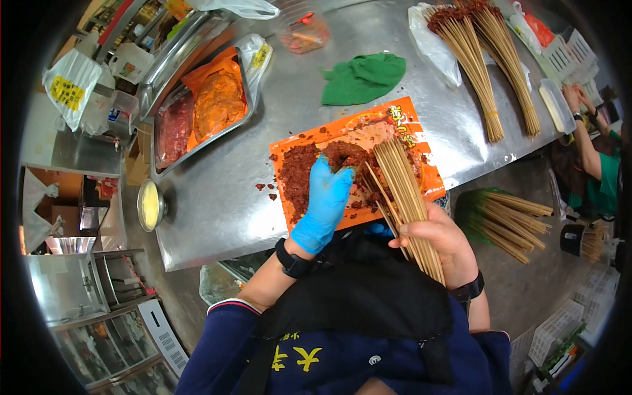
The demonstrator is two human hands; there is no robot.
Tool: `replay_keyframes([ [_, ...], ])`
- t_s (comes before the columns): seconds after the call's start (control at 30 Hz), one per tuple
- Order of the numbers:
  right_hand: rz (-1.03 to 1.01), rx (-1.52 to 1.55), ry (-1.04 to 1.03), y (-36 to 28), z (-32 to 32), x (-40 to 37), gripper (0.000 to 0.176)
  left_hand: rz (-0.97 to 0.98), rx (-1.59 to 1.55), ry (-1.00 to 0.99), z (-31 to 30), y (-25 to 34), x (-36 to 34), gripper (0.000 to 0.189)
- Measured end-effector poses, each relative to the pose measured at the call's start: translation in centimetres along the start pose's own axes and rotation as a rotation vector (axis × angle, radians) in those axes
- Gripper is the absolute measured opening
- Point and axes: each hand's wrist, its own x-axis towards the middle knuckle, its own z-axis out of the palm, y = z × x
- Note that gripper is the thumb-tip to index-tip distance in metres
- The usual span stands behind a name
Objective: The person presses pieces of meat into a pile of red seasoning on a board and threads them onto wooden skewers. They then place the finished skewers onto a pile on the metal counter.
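My left hand (329, 194), in a blue glove, is over a heap of dark red seasoned meat (299, 174). Its fingertips are smeared red and curl around some of the meat, beside the upper ends of the skewers. Bare, my right hand (444, 240) is wrapped round a thick bundle of wooden skewers (405, 187). A few of these sticks splay out to the left of the bundle. Under the meat lies an orange printed sheet (431, 174), with small red crumbs scattered off its left edge. What sits on the skewer tips is partly hidden by the glove.
Beyond the sheet are a green cloth (363, 79) and loaded skewer bundles (477, 72). A metal tray of meat (220, 99) stands at left, near a bowl with yellow contents (151, 205). More skewers (503, 220) sit below the table's right edge. Another person's arms (586, 131) show at far right.
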Motion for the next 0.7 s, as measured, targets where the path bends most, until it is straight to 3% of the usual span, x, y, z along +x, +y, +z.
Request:
replay_keyframes([
  [0.03, 0.000, -0.002, -0.004, -0.1, 0.1, 0.0, 0.047, -0.108, -0.092, 0.028, 0.1, 0.2, 0.0, 0.033],
  [0.27, 0.019, -0.015, -0.023, 0.0, 0.0, 0.1, 0.045, -0.166, -0.228, 0.117, 0.1, 0.8, 0.3, 0.034],
  [0.7, 0.012, -0.006, -0.016, -0.1, 0.0, 0.0, 0.046, -0.359, -0.274, 0.051, -0.4, 1.4, 0.1, 0.026],
])
